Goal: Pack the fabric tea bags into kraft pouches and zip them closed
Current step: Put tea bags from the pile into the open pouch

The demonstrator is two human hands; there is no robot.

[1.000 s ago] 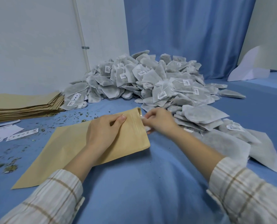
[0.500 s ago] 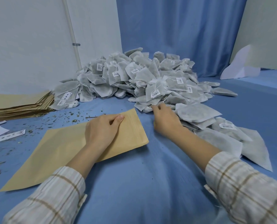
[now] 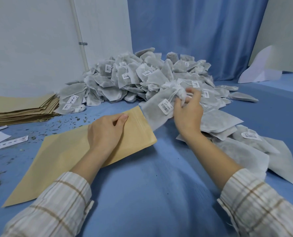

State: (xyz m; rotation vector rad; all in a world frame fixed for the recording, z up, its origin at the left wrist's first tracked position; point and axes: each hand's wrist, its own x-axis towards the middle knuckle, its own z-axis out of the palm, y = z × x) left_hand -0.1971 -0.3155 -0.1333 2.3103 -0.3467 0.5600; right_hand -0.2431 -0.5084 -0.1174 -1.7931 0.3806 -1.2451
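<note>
We have a fabric tea bag [image 3: 157,108] pinched at its gathered neck in our right hand [image 3: 187,115], lifted off the heap [image 3: 142,77] lying at twelve o'clock. Our left hand [image 3: 106,132] rests with curled fingers on the kraft pouch [image 3: 70,154], which lies flat on the blue table [image 3: 159,194] with its mouth at two o'clock, just beside the bag's lower corner. To do this well, we should first spread the mouth with our left thumb, then slide the bag in corner-first, tucking in its string and label [image 3: 166,106] so the zip can seal.
</note>
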